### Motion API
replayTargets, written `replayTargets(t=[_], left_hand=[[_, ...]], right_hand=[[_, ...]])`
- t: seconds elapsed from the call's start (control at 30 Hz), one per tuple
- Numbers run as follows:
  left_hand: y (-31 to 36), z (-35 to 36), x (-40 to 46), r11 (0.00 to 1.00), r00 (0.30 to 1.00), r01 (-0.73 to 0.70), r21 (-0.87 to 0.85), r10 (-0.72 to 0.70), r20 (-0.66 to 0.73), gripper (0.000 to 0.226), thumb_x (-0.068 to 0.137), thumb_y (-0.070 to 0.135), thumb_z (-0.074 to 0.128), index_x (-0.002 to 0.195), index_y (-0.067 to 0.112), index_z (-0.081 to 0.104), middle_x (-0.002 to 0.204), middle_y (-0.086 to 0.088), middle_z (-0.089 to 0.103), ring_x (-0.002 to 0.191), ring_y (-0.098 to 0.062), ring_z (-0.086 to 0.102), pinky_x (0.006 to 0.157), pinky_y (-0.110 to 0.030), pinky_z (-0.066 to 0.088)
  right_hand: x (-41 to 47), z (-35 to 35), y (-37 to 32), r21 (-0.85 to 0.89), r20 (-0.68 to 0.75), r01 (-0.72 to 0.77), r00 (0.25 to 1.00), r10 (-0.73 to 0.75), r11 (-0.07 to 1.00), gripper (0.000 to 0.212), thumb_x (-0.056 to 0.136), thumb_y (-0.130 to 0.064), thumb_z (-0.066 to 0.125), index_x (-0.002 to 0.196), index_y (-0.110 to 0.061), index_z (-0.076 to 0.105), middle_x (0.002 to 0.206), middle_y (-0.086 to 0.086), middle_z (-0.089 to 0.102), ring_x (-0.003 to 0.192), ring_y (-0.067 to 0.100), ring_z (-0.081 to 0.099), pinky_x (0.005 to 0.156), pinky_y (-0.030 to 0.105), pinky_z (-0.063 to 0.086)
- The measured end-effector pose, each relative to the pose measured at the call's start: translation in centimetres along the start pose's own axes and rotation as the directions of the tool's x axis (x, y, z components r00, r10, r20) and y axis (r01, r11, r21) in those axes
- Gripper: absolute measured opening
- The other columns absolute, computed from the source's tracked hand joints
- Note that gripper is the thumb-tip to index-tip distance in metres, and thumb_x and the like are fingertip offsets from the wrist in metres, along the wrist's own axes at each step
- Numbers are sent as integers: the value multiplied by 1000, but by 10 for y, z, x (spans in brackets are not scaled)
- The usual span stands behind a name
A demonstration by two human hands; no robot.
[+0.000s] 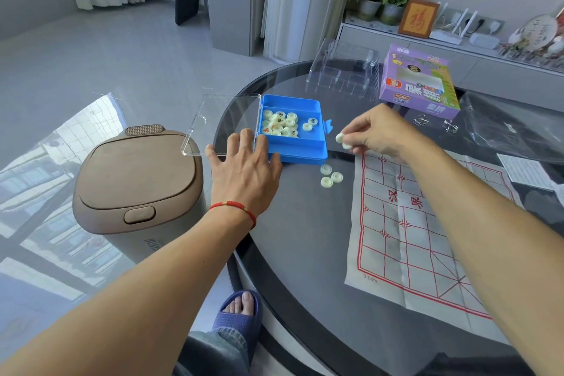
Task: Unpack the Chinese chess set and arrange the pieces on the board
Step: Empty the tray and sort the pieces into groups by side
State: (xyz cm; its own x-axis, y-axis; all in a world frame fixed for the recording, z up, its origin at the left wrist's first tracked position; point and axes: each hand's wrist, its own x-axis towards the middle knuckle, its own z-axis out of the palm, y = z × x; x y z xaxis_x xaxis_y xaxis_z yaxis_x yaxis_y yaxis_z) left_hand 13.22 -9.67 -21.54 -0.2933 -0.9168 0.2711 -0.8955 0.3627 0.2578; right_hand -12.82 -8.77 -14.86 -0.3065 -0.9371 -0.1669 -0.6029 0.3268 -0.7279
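A blue plastic case [300,148] lies open on the dark round table [293,223], its clear lid [219,122] folded out to the left. Several pale round chess pieces [280,123] lie inside it. My left hand [244,171] rests flat with spread fingers against the case's left front corner. My right hand [378,131] hovers right of the case and pinches pale pieces [343,141] in its fingertips. Three pieces [331,178] lie on the table beside the cloth board [406,241], which is spread out with red grid lines and holds no pieces.
A purple game box [418,85] and a clear plastic insert [341,73] stand at the table's far side, with metal ring puzzles [448,125], a plastic bag [512,131] and a paper sheet [528,174] to the right. A brown bin [137,183] stands left of the table.
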Motion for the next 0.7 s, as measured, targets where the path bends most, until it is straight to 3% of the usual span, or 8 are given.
replayTargets(t=[0.17,0.3,0.5,0.6,0.7], left_hand=[[0,-1,0,1000,1000,-6,2,6,-3,39,102,48,30,123,20,47,137,-2,42,129,-25,40,107,-66,29],[0,-1,0,1000,1000,-5,-1,5,4,41,102,49,29,125,21,47,138,-2,42,130,-25,40,108,-67,29],[0,-1,0,1000,1000,-3,-2,3,7,41,102,49,28,125,20,47,138,-2,42,130,-25,40,108,-67,29],[1,-1,-1,1000,1000,-1,6,1,0,41,102,48,29,125,20,47,137,-2,42,130,-25,40,107,-67,30],[2,-3,-2,1000,1000,-3,7,3,-3,39,103,47,30,124,19,48,136,-3,43,128,-25,41,107,-66,30]], right_hand=[[-9,17,-14,-164,49,-3,999,11,986,10,86,-15,81,96,-17,82,84,4,78,68,15,74,75,30,63],[-11,29,-21,-400,-49,58,995,-85,915,13,90,-17,77,102,-18,82,89,-4,74,73,14,71,78,36,64],[-15,28,-19,-430,-112,68,985,-128,900,7,89,-16,77,94,-17,83,91,-2,76,79,16,70,79,40,62],[-8,25,-29,-440,-265,172,913,-310,882,9,91,-15,73,94,-15,82,92,2,77,82,17,69,79,31,56],[9,35,-45,-480,-181,269,901,-395,835,18,92,-16,73,109,-16,79,107,3,76,99,20,67,91,35,54]])
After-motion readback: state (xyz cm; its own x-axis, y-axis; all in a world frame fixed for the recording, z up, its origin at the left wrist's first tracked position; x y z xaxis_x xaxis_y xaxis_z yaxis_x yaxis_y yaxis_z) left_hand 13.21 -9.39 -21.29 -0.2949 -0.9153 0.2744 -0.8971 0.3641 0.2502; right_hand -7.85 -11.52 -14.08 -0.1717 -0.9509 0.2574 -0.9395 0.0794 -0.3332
